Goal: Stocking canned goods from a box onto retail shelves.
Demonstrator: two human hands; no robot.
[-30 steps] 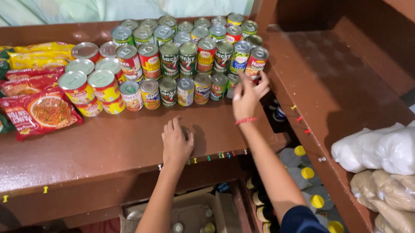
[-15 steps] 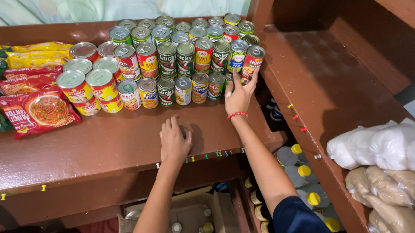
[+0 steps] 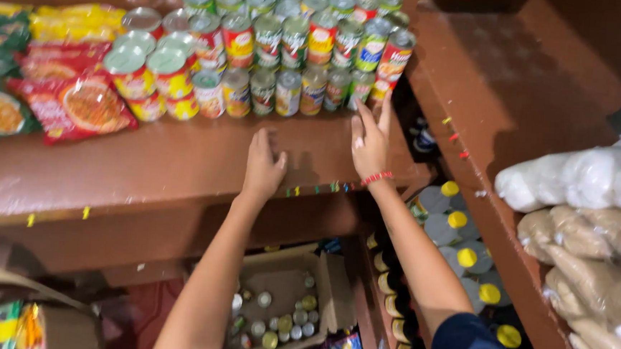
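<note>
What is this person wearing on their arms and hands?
Both hands are bare, with no gloves. The right hand has a thin red bracelet at the wrist and a dark blue sleeve on the upper arm. The left hand and forearm show nothing worn.

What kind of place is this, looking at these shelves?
Probably a small grocery shop or its stockroom. A brown wooden shelf holds rows of stacked tin cans and red noodle packets, with bagged goods at right and a cardboard box of cans below.

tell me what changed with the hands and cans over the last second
The right hand came down off the stacked cans at the row's right end and now hovers open just in front of them, holding nothing. The left hand stayed flat on the brown shelf. Cans and noodle packets kept their places.
</note>
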